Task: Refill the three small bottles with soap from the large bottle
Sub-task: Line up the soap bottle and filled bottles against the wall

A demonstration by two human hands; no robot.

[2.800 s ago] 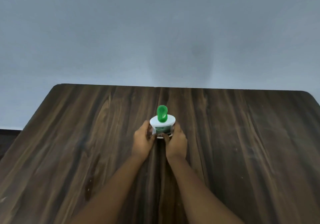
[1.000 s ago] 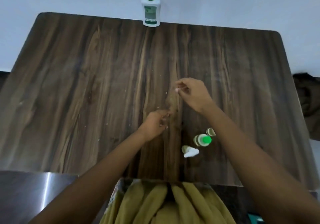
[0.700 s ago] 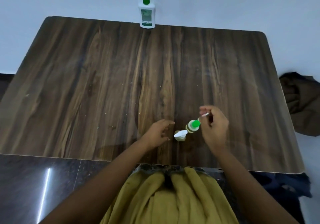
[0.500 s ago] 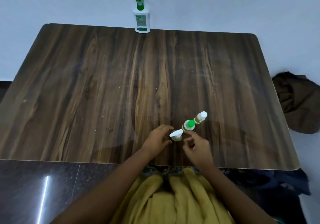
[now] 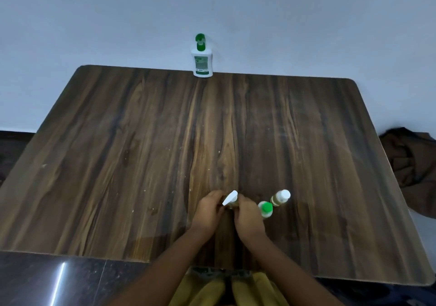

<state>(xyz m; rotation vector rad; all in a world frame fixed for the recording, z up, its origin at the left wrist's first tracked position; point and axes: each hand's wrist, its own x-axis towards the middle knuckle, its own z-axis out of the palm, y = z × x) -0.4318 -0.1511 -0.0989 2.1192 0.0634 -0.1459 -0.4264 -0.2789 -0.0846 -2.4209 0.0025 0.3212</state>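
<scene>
The large white soap bottle (image 5: 202, 63) with a green pump stands at the far edge of the wooden table (image 5: 141, 152), against the wall. Three small bottles stand near the front edge. My left hand (image 5: 208, 210) and my right hand (image 5: 247, 218) both grip the small bottle with the white pump top (image 5: 230, 198), one hand on each side; its body is mostly hidden by my fingers. Just right of my right hand stands the green-capped small bottle (image 5: 266, 209). The white-capped small bottle (image 5: 280, 197) is a little farther right.
A dark brown cloth (image 5: 410, 166) lies bunched beyond the table's right edge. A dark glossy floor (image 5: 47, 279) shows below the front edge, and yellow clothing (image 5: 224, 291) at the bottom.
The large bottle was left at the far edge and my hands came back to the front. My right hand set down the white-capped bottle, then both hands closed on the pump-top bottle.
</scene>
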